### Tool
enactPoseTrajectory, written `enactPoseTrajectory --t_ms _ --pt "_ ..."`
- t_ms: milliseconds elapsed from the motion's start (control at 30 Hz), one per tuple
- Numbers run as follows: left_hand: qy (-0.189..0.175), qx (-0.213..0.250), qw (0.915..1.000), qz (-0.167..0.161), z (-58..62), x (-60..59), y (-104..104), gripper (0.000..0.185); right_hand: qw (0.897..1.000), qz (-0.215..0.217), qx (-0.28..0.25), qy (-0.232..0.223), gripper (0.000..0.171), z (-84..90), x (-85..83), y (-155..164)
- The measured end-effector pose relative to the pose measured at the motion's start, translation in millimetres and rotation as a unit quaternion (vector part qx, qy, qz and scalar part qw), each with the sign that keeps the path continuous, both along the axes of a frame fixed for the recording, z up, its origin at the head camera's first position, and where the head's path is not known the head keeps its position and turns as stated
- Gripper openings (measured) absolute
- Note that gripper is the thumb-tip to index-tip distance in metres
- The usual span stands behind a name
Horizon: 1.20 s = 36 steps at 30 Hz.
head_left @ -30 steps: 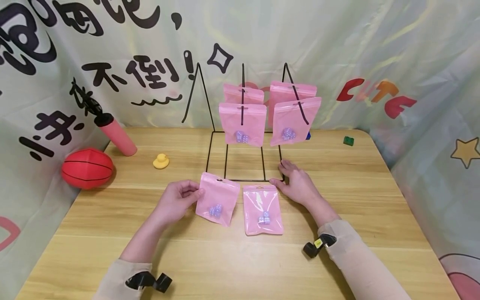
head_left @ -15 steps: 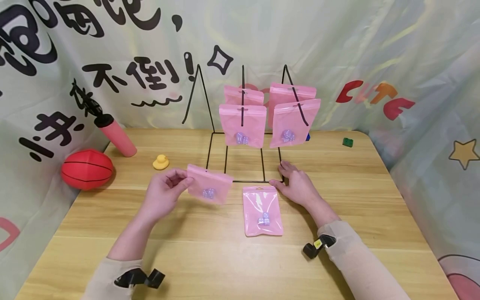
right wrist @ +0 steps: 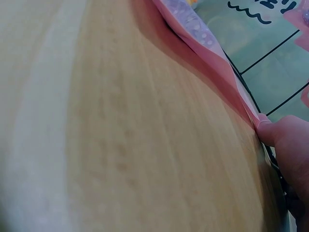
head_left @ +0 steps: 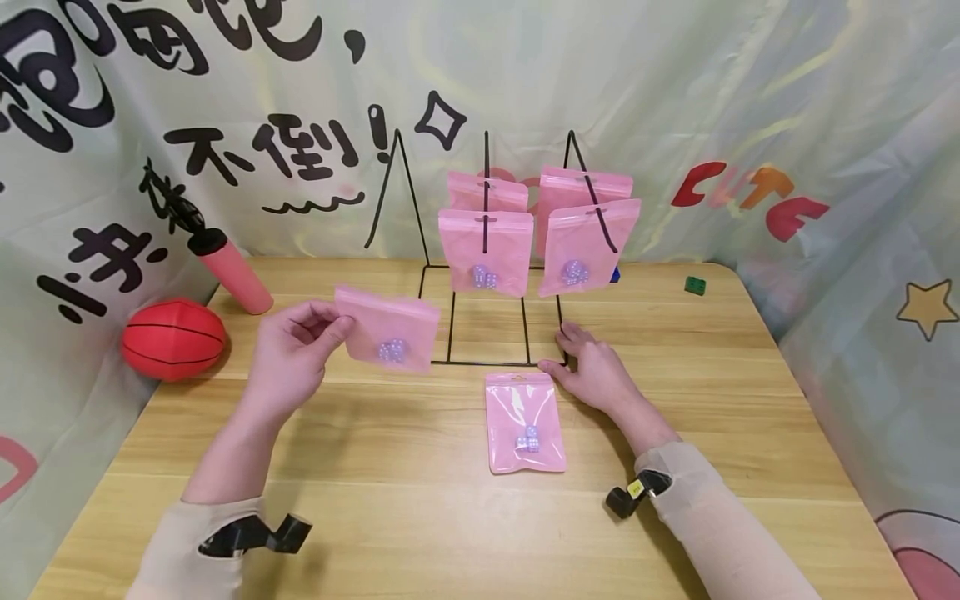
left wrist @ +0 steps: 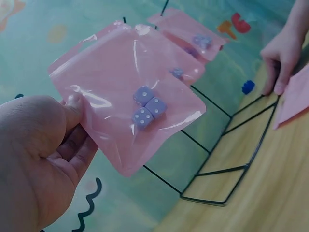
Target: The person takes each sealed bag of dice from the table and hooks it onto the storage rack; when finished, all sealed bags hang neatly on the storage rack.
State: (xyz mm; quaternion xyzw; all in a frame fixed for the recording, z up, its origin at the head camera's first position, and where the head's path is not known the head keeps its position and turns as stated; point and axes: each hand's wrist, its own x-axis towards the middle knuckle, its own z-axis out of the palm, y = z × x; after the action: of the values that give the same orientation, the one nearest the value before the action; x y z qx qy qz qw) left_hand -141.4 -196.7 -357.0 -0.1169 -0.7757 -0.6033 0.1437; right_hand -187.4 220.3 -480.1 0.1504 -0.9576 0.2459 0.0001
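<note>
At 9 o'clock we see the left hand (head_left: pixel 292 354) pinching a pink bag (head_left: pixel 367 333) of dice (head_left: pixel 392 350) in the air. At 12 stands a black rack (head_left: pixel 480 363), its left hook (head_left: pixel 382 190) bare. We judge this bag is being hung there; that calls for lining its top up. At 4, the right hand's (head_left: pixel 596 367) fingers rest, extended, on the rack's corner. A second bag (head_left: pixel 527 408) lies at 5 on the wooden surface (head_left: pixel 450 533). Behind hangs a lettered curtain (head_left: pixel 600 75).

pink pouches (head_left: pixel 386 321), white-dotted lilac dice (left wrist: pixel 155 107), black rack (head_left: pixel 487 363), black-lined red ball (head_left: pixel 173 341), yellow duck (head_left: pixel 321 324), pale wood-grained tabletop (head_left: pixel 450 533)
</note>
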Motion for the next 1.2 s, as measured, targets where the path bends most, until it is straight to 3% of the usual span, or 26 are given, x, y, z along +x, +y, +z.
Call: enactPoseTrajectory --t_ms 300,567,967,1200 --pt "0.003 0.027 0.9986 0.046 19.3 -10.7 -1 0.013 1.0 0.0 -0.001 -0.003 0.075 -0.5 1.0 1" --pt "-0.005 0.037 0.9971 0.066 27.3 -18.6 -1 0.015 1.0 0.004 -0.002 0.006 0.076 -1.9 0.8 2" --pt "-0.032 0.05 0.9948 0.083 22.3 -33.2 0 0.012 1.0 0.003 0.003 0.0 0.075 -2.8 -0.8 2" --pt "-0.047 0.077 0.9932 0.073 15.2 -43.5 0 0.015 1.0 0.001 0.004 -0.007 0.075 -2.3 -0.9 2"
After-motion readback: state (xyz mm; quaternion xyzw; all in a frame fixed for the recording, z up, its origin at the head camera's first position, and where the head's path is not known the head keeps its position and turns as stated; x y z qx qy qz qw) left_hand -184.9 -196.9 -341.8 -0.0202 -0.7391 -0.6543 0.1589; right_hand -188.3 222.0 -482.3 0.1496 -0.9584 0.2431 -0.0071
